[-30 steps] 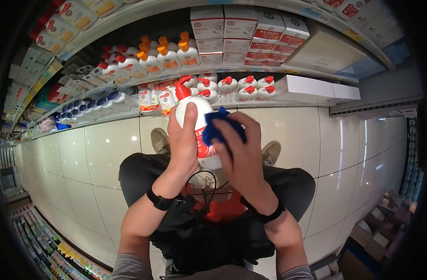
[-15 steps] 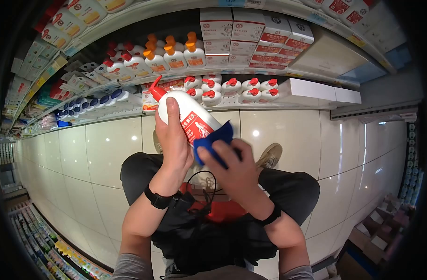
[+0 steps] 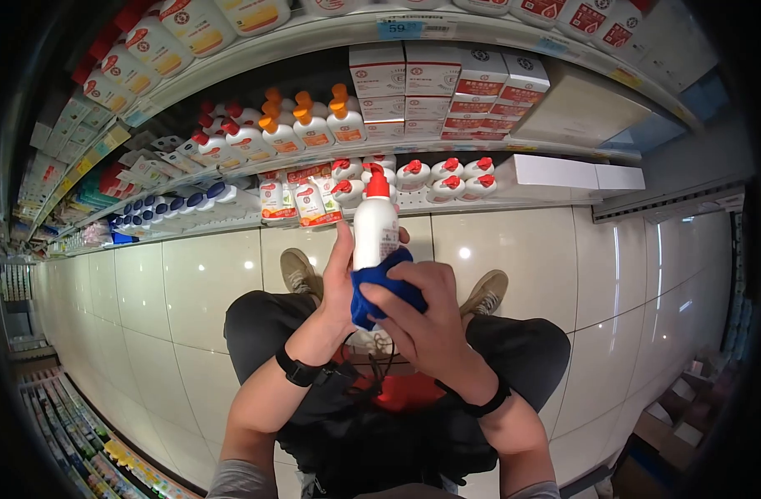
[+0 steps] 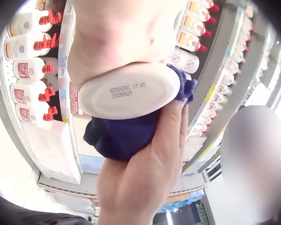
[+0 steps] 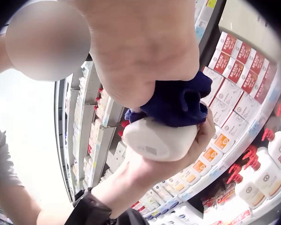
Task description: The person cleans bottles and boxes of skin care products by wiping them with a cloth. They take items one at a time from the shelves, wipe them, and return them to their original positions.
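Note:
A white pump bottle [image 3: 375, 229] with a red pump head stands nearly upright in front of the person, its narrow side facing the head camera. My left hand [image 3: 337, 283] grips it from the left, with fingertips showing past its right side. In my right hand [image 3: 434, 320] is a bunched dark blue cloth [image 3: 389, 287], pressed to the lower part of the bottle and hiding it in the head view. The left wrist view shows the bottle's oval base [image 4: 131, 93] with a printed code, and the cloth wrapped along its side.
Red-pump bottles [image 3: 447, 187] and a long white box [image 3: 551, 179] line the low shelf ahead. Above them are orange-capped bottles [image 3: 311, 129] and stacked cartons [image 3: 430, 75]. Something red [image 3: 397, 395] sits between the person's knees, with a black cable near it.
The bottle has swung from leaning left to nearly upright and turned from its red front label to its narrow side. The cloth has moved across its surface with my right hand.

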Action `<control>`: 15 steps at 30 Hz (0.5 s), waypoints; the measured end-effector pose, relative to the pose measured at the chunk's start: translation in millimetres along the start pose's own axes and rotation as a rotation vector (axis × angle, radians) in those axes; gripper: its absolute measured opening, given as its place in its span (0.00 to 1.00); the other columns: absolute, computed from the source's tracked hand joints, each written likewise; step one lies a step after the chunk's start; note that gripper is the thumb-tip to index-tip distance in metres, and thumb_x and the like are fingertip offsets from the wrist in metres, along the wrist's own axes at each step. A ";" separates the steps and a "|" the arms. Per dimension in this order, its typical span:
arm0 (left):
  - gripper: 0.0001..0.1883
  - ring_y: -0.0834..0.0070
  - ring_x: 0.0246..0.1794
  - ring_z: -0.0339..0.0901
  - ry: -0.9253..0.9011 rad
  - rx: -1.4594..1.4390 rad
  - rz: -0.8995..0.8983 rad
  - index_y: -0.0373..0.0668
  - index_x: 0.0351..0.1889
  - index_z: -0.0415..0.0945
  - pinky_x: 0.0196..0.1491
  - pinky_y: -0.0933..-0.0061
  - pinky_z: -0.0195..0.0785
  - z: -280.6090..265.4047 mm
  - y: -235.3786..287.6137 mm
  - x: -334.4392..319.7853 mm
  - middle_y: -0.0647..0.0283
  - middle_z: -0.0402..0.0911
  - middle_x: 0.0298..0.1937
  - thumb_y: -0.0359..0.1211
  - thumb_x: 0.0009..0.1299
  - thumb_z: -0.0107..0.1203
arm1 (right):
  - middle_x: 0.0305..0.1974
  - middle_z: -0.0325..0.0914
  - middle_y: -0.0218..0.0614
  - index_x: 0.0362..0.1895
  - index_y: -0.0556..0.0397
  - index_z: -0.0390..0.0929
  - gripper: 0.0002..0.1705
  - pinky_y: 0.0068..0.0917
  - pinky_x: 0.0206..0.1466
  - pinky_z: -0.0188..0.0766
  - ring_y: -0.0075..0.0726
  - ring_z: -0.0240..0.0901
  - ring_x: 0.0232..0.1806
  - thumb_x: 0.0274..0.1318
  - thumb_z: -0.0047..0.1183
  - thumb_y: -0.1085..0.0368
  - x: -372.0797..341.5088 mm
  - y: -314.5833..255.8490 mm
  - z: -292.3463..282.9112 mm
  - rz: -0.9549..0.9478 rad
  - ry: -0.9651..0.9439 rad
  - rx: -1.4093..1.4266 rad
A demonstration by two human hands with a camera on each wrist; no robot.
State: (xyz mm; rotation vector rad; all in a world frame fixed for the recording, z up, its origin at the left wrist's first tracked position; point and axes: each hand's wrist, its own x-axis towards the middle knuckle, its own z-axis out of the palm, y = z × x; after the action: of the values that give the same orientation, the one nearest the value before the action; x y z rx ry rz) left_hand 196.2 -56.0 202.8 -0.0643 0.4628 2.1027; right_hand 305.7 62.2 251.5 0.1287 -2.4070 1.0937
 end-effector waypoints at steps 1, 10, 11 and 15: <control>0.53 0.62 0.61 0.77 0.029 0.095 -0.030 0.43 0.78 0.58 0.59 0.62 0.77 2.3 -3.8 -3.6 0.53 0.75 0.64 0.77 0.72 0.34 | 0.55 0.72 0.40 0.58 0.44 0.84 0.27 0.45 0.57 0.72 0.53 0.69 0.53 0.49 0.68 0.67 1.4 3.1 -2.3 0.005 0.006 -0.004; 0.49 0.69 0.59 0.78 0.077 0.694 -0.243 0.42 0.75 0.61 0.64 0.63 0.73 22.5 -4.9 -18.5 0.62 0.77 0.60 0.19 0.50 0.66 | 0.54 0.74 0.41 0.57 0.44 0.84 0.24 0.45 0.51 0.74 0.53 0.72 0.52 0.52 0.64 0.67 8.3 19.4 -16.0 0.051 0.128 -0.179; 0.44 0.68 0.56 0.81 0.157 0.590 -0.349 0.41 0.70 0.65 0.61 0.62 0.75 -0.7 -6.6 -19.5 0.63 0.80 0.55 0.18 0.50 0.64 | 0.54 0.74 0.41 0.56 0.43 0.84 0.25 0.46 0.51 0.74 0.53 0.72 0.51 0.51 0.64 0.67 7.4 16.3 -12.3 -0.030 0.112 -0.221; 0.41 0.64 0.59 0.82 0.043 0.559 -0.238 0.39 0.67 0.71 0.64 0.60 0.74 6.0 -9.1 -16.9 0.57 0.82 0.58 0.17 0.49 0.61 | 0.52 0.74 0.37 0.56 0.46 0.84 0.23 0.43 0.52 0.73 0.50 0.71 0.51 0.53 0.65 0.69 18.7 26.4 -29.5 0.101 0.140 -0.177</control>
State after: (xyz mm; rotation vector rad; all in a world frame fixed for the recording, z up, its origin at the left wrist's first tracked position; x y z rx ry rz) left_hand 213.8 -63.2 209.5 0.1534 1.0008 1.6808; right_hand 293.6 103.6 258.7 -0.1256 -2.3912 0.8951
